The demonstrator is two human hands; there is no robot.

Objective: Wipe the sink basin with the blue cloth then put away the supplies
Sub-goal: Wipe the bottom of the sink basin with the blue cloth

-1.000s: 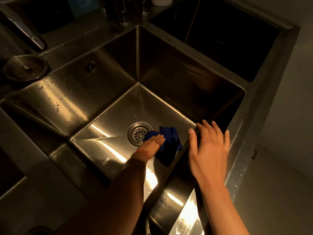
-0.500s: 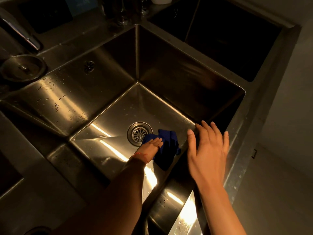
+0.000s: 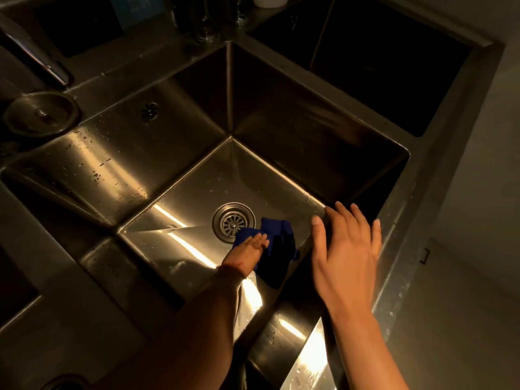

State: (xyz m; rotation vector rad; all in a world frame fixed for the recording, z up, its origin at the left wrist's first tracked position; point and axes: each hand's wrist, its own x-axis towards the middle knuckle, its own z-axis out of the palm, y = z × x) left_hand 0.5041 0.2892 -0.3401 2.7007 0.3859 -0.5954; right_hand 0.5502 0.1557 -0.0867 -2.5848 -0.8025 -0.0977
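Sink basin (image 3: 174,164): a deep steel basin is filling the middle of the frame, its floor and left wall catching warm glare and carrying water drops.
Drain (image 3: 233,223): a round strainer is sitting in the basin floor, at centre frame.
Blue cloth (image 3: 277,247): it is lying bunched on the basin floor just right of the drain, its left edge touching the strainer's rim — its lower part is falling into shadow.
Left hand (image 3: 249,250): it is reaching down into the basin from the lower middle of the frame and pressing on the cloth's left part with fingers laid flat and straight; a thin red band is showing at the wrist.
Right hand (image 3: 347,249): it is spreading wide with straight fingers over the basin's right rim, holding nothing — whether the palm is touching the steel I cannot tell.
Overflow hole (image 3: 149,110): it is sitting high on the left basin wall.
Tap (image 3: 36,56): its spout is slanting across the upper left of the frame.
Round lid (image 3: 42,115): it is resting on the worktop (image 3: 70,319) at the left edge, below the tap.
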